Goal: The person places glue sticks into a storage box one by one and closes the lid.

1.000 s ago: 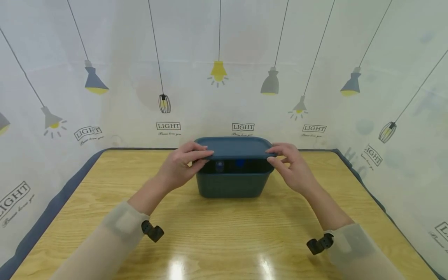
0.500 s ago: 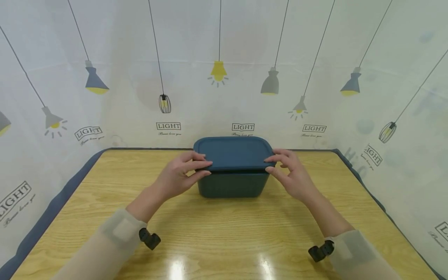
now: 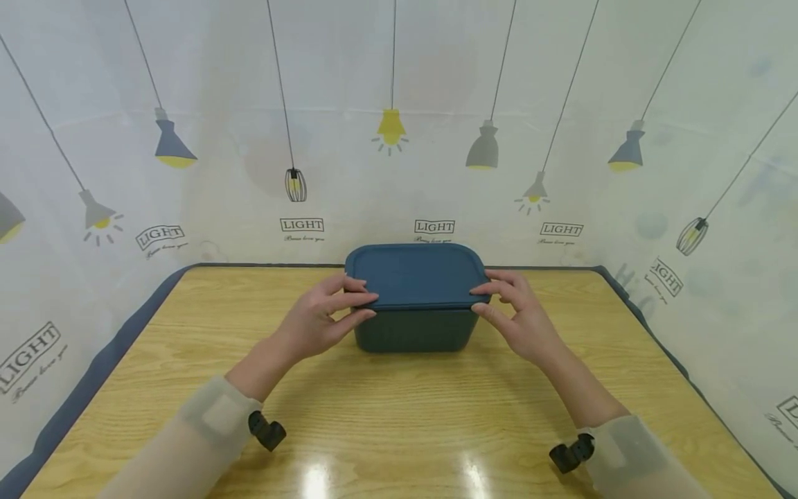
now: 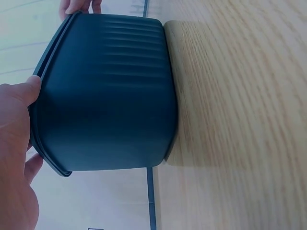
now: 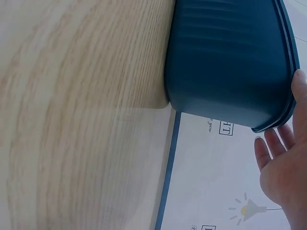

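A dark blue storage box (image 3: 414,333) stands at the back middle of the table, its lid (image 3: 416,274) lying on top. My left hand (image 3: 316,316) pinches the lid's front left corner, thumb at the front edge and fingers over the top. At the front right corner my right hand (image 3: 521,313) holds the lid in much the same way. The left wrist view shows the box's ribbed side (image 4: 115,91) and a narrow dark gap under part of the lid rim. In the right wrist view the thumb touches the rim of the box (image 5: 225,57). The box's inside is hidden.
The wood-grain table (image 3: 399,409) runs back to a pale curtain (image 3: 349,138) printed with hanging lamps. A dark blue strip (image 3: 131,333) edges the table. Each sleeve carries a small black camera, one at the left wrist (image 3: 267,430) and one at the right (image 3: 571,454).
The lid's front edge has come down from a raised tilt to the box rim, covering the opening. Both hands have lowered with it, still holding its front corners.
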The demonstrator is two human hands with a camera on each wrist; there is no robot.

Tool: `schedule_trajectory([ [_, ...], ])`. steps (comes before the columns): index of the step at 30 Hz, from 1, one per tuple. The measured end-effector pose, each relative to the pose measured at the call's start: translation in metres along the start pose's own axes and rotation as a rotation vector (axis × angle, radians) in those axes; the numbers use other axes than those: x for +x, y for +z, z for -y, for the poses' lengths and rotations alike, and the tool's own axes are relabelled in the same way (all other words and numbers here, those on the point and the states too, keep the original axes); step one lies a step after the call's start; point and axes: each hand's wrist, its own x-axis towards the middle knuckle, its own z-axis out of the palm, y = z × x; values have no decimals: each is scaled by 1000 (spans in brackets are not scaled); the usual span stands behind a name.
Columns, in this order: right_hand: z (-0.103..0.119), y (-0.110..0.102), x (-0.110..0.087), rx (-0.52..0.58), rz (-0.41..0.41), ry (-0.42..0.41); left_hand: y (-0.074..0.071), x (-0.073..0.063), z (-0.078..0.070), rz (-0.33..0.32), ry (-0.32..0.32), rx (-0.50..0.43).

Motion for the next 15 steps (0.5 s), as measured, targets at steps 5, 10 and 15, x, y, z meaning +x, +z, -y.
schedule_trajectory([
  [5, -1, 2, -2, 1, -10, -3, 1, -2, -2, 11, -24, -5],
  [10, -1, 4, -5, 7, -20, -19, 1, -4, -4, 15, -25, 11],
  [15, -2, 7, -7, 24, -19, -12, 1, -8, -5, 15, -50, 16],
])
